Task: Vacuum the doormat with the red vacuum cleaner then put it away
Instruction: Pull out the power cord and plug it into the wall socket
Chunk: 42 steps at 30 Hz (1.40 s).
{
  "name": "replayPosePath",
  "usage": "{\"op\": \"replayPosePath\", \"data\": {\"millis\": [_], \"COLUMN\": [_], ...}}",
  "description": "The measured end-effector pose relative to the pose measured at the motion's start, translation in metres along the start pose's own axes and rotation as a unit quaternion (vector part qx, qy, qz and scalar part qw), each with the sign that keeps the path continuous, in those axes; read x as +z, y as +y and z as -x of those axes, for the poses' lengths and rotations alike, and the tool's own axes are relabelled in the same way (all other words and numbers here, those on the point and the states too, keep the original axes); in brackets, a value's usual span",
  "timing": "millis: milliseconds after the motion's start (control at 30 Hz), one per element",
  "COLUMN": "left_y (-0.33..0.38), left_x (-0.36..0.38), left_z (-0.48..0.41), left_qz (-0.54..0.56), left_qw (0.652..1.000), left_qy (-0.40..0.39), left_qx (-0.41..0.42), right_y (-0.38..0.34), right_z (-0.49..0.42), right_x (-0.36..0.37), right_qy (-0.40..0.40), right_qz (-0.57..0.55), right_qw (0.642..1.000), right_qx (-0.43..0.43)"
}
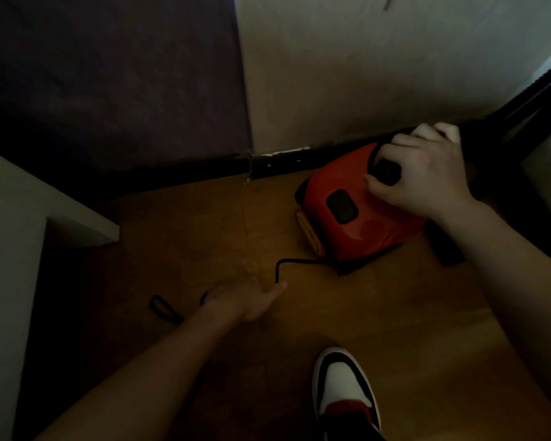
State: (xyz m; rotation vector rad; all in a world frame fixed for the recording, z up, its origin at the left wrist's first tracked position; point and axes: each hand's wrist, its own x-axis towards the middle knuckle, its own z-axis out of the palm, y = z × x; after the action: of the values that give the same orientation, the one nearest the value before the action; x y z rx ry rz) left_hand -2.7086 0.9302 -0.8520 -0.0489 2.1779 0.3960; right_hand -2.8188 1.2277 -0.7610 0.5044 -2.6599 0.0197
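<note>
In the head view, the red vacuum cleaner [357, 224] is sitting on the wooden floor [395, 313], just beside the black skirting board [204, 173]. The right hand [427, 176] is curling its fingers round the cleaner's black handle [387, 171]. The left hand [248, 302] is reaching low, fingers fairly straight, over the black cord [282, 261]; whether it is touching the cord I cannot tell.

The red vacuum cleaner [372, 230] sits on the floor [204, 237] at two o'clock, against the baseboard [204, 173], its black cord [299, 261] trailing toward eight o'clock.
</note>
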Motion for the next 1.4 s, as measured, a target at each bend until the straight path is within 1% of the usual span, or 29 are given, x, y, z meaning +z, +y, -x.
{"op": "replayPosePath", "data": {"millis": [33, 67, 100, 200, 233, 267, 300, 333, 367, 400, 433, 467, 533, 600, 733, 800, 833, 900, 1000, 1100, 1167, 1233, 1333, 1400], "left_y": [0.011, 0.02, 0.027, 0.039, 0.041, 0.042, 0.045, 0.048, 0.051, 0.053, 0.055, 0.057, 0.064, 0.069, 0.073, 0.075, 0.075, 0.073, 0.064, 0.058, 0.051, 0.041, 0.027, 0.021], "left_x": [-0.005, -0.007, -0.007, -0.006, -0.005, -0.005, -0.006, -0.007, -0.008, -0.007, -0.006, -0.004, 0.0, 0.005, 0.012, 0.017, 0.019, 0.024, 0.029, 0.032, 0.037, 0.04, 0.027, 0.009], "left_z": [0.005, 0.008, 0.009, 0.005, 0.004, 0.002, 0.001, 0.0, -0.001, -0.002, -0.003, -0.004, -0.005, -0.008, -0.01, -0.012, -0.013, -0.016, -0.024, -0.028, -0.036, -0.044, -0.057, -0.064], "left_qz": [-0.045, -0.065, -0.056, 0.028, 0.056, 0.103, 0.183, 0.286, 0.385, 0.456, 0.496, 0.52, 0.558, 0.569, 0.525, 0.507, 0.501, 0.495, 0.467, 0.447, 0.429, 0.438, 0.423, 0.421], "left_qw": [0.999, 0.996, 0.992, 0.978, 0.972, 0.967, 0.961, 0.946, 0.918, 0.89, 0.868, 0.854, 0.83, 0.822, 0.843, 0.843, 0.841, 0.841, 0.853, 0.869, 0.884, 0.883, 0.884, 0.872], "left_qy": [0.022, 0.063, 0.106, 0.193, 0.213, 0.214, 0.191, 0.143, 0.083, 0.026, -0.009, -0.025, -0.028, -0.005, 0.094, 0.15, 0.166, 0.182, 0.19, 0.176, 0.165, 0.162, 0.198, 0.25], "left_qx": [0.002, 0.013, 0.03, 0.076, 0.088, 0.089, 0.08, 0.059, 0.034, 0.01, -0.004, -0.009, 0.004, 0.028, 0.071, 0.105, 0.116, 0.126, 0.133, 0.12, 0.09, 0.053, 0.031, 0.019], "right_y": [0.0, 0.0, 0.0, 0.0, 0.001, 0.001, 0.002, 0.002, 0.002, 0.002, 0.002, 0.002, 0.002, 0.003, 0.003, 0.004, 0.004, 0.004, 0.003, 0.003, 0.004, 0.004, 0.004, 0.005], "right_z": [0.0, 0.0, 0.0, 0.001, 0.001, 0.001, 0.001, 0.001, 0.001, 0.001, 0.001, 0.001, 0.002, 0.002, 0.001, 0.002, 0.002, 0.002, 0.002, 0.002, 0.002, 0.003, 0.003, 0.003], "right_x": [0.0, 0.0, 0.001, 0.001, 0.002, 0.002, 0.002, 0.002, 0.002, 0.002, 0.002, 0.002, 0.003, 0.003, 0.003, 0.003, 0.003, 0.003, 0.003, 0.002, 0.002, 0.003, 0.003, 0.003], "right_qy": [0.002, 0.001, 0.0, 0.0, 0.0, 0.001, 0.002, 0.002, 0.002, 0.001, 0.0, 0.0, 0.002, -0.001, -0.007, -0.006, -0.005, -0.002, -0.005, -0.006, -0.007, -0.01, -0.009, -0.006], "right_qz": [0.0, 0.0, 0.0, 0.001, 0.001, 0.001, 0.002, 0.002, 0.002, 0.003, 0.003, 0.004, 0.004, 0.004, 0.0, 0.0, -0.001, -0.003, 0.001, 0.001, 0.0, -0.002, -0.004, -0.002], "right_qw": [1.0, 1.0, 1.0, 1.0, 1.0, 1.0, 1.0, 1.0, 1.0, 1.0, 1.0, 1.0, 1.0, 1.0, 1.0, 1.0, 1.0, 1.0, 1.0, 1.0, 1.0, 1.0, 1.0, 1.0], "right_qx": [-0.001, -0.001, -0.002, -0.002, -0.003, -0.003, -0.004, -0.005, -0.006, -0.006, -0.006, -0.004, -0.001, -0.003, -0.005, -0.003, -0.003, -0.004, -0.003, -0.002, -0.003, -0.004, -0.008, -0.009]}}
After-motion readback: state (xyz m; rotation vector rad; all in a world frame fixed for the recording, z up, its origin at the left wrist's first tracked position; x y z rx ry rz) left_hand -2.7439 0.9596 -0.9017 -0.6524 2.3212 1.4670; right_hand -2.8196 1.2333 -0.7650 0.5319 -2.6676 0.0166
